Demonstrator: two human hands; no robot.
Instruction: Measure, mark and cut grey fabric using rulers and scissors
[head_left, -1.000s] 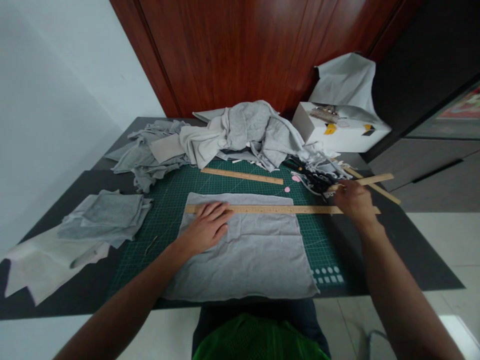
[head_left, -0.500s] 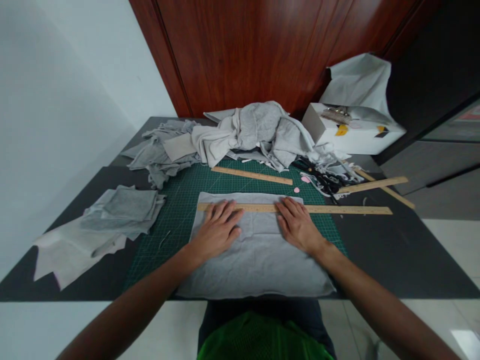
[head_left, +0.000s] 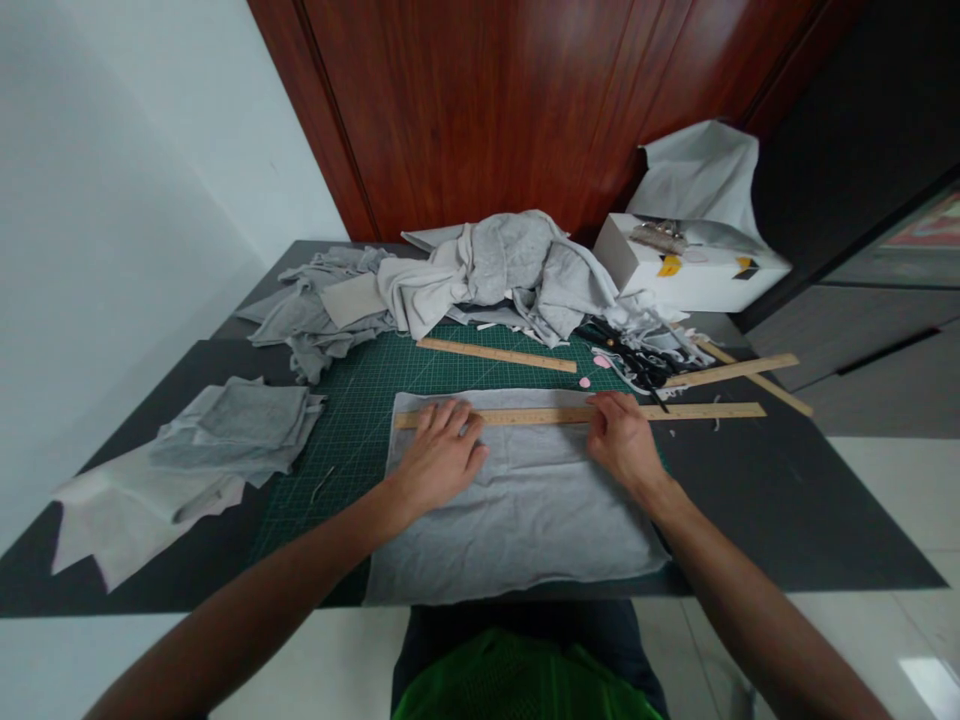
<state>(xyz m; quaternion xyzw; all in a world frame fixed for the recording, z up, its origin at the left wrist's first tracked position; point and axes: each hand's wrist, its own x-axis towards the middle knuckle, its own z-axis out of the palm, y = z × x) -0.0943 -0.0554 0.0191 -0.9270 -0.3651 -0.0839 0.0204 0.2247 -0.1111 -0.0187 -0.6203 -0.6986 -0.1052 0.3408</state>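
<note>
A light grey cloth [head_left: 517,530] lies spread at the table's front edge, with slight creases. Across its upper part runs a long wooden ruler [head_left: 525,416], sticking out past the cloth on the right. My left hand [head_left: 442,450] rests flat on ruler and cloth near their left end, fingers stretched forward. At the cloth's upper right corner, my right hand [head_left: 624,440] is closed, its fingers bent down over the ruler and cloth edge. What its fingertips hold, if anything, is hidden.
A green cutting mat [head_left: 345,440] lies beneath the cloth. Behind are a shorter ruler [head_left: 499,355], heaped grey fabric [head_left: 510,260] and a white box [head_left: 697,270]. Black scissors [head_left: 637,360] lie among scraps at right, near crossed wooden strips [head_left: 742,370]. Folded cloths [head_left: 247,420] lie left.
My right hand has slid right along the ruler to the cloth's corner, and its fingers have gone from flat to curled. My left hand stays pressed in place. The view has shifted slightly.
</note>
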